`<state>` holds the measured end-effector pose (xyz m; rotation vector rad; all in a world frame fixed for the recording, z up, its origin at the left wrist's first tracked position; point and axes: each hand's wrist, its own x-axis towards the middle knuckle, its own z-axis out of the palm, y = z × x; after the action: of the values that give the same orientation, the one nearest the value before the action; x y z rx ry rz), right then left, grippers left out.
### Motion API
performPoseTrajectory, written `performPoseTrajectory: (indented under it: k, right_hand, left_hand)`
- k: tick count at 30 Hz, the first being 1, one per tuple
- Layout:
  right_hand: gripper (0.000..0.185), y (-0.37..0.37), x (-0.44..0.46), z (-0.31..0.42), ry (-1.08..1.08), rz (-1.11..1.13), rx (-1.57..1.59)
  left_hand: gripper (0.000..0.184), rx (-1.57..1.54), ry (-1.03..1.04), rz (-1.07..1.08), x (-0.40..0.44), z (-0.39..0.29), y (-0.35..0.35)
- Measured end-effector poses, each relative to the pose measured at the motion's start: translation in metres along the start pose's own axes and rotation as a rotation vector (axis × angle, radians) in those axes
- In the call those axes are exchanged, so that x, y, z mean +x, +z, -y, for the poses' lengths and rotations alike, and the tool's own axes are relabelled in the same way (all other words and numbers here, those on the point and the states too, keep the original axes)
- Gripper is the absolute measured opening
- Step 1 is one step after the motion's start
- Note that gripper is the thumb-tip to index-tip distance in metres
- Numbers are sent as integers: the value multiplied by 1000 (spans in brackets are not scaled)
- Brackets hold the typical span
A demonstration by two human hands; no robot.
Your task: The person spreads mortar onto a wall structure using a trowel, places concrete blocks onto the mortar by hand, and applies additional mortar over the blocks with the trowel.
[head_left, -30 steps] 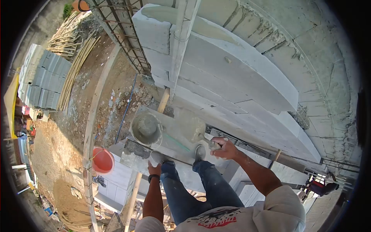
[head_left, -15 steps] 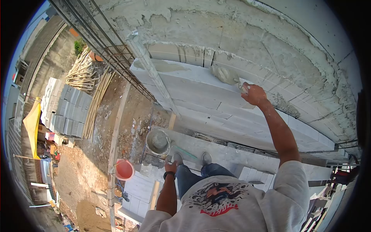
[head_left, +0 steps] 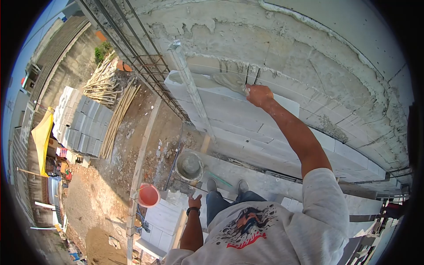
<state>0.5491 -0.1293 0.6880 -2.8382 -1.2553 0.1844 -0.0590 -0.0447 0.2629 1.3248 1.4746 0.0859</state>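
Observation:
My right hand [head_left: 259, 95] is closed around the handle of a trowel [head_left: 229, 81]. The trowel's mortar-covered blade lies at the top of the white block wall [head_left: 229, 105], beside a patch of wet grey mortar [head_left: 198, 81]. Down by my body, my left hand [head_left: 194, 202] has its fingers apart and holds nothing. Near it, a round bucket [head_left: 189, 166] with grey mortar inside stands on the platform, beyond my shoes.
An upright metal post [head_left: 191, 90] and a rebar cage [head_left: 154, 68] flank the wall's left end. A red bucket [head_left: 149, 195] is at lower left, beside a long wooden beam [head_left: 143, 159]. Stacked blocks [head_left: 84, 126] and poles [head_left: 120, 119] lie on the ground below.
My right hand rose from the platform to the wall top with the trowel, then moved left along it toward the post. The view tilted up and shifted. My left hand stays low.

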Motion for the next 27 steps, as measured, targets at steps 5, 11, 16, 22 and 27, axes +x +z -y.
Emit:
performPoseTrajectory:
  k: [5, 11, 16, 22, 27]
  right_hand:
    - [39, -5, 40, 52, -3, 28, -67]
    - [37, -2, 47, 76, 25, -17, -111]
    - [41, -18, 26, 97, 194, 21, 63]
    - [47, -15, 44, 131, 329, 213, 738]
    - [51, -28, 50, 154, 307, 314, 695]
  left_hand:
    - [80, 230, 91, 139, 29, 14, -37]
    - [85, 43, -94, 111, 56, -13, -85]
    - [86, 243, -6, 171, 93, -51, -116]
    - [85, 742, 393, 240, 169, -73, -126]
    - [81, 577, 180, 205, 122, -162, -117]
